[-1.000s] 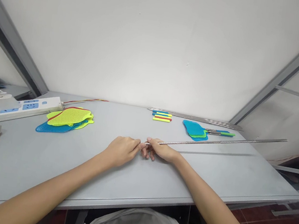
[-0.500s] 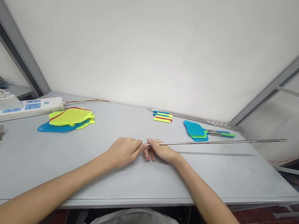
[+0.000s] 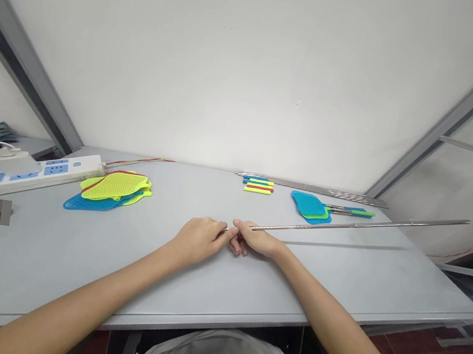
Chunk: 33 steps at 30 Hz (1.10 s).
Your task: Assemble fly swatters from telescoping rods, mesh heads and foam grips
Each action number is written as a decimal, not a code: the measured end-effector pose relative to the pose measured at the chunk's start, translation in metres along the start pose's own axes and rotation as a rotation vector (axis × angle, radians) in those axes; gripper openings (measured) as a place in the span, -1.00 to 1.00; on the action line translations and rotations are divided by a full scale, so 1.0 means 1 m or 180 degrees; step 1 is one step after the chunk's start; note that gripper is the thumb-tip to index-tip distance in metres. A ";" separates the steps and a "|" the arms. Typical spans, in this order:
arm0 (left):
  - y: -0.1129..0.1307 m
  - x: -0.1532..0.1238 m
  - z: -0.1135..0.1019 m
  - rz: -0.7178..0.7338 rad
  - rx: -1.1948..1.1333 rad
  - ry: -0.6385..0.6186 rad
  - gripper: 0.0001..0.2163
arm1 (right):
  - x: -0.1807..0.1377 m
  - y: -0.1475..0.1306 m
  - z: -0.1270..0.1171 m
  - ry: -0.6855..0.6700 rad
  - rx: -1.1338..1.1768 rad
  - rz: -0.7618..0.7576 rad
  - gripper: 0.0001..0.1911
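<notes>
A long, thin telescopic metal rod (image 3: 361, 225) slants up to the right above the grey table, its shadow beneath it. My left hand (image 3: 201, 239) pinches the left tip of the rod between thumb and forefinger. Close beside it, my right hand (image 3: 254, 238) is closed round the rod a little further along, its lower fingers curled. The two hands nearly touch, and the short piece of rod between them is partly hidden by the fingers.
Yellow and blue fly swatter heads (image 3: 115, 190) lie at left by a white power strip (image 3: 67, 169). Coloured handle grips (image 3: 258, 185) and a bundle of metal rods (image 3: 325, 192) lie at the back. Swatters with handles (image 3: 311, 207) rest behind the held rod.
The rod's far end reaches further right than before. Both hands keep their grip and have barely moved; the whole view has shifted slightly.
</notes>
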State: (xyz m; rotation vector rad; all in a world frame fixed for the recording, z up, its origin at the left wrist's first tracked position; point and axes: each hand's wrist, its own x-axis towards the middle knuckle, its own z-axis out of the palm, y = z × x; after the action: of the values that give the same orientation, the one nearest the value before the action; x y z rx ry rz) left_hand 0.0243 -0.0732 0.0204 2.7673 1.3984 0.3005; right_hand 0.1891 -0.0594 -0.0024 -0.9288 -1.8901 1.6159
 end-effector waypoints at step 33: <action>-0.032 0.013 -0.026 0.0250 0.0533 0.0505 -0.67 | 0.011 0.005 -0.008 0.2647 0.1813 -0.0534 -0.58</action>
State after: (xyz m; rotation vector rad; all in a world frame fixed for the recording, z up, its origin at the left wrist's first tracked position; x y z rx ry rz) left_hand 0.0016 -0.0458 0.0449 2.9994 1.4104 0.4338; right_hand 0.1891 -0.0454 -0.0061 -0.9409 -0.8561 1.2600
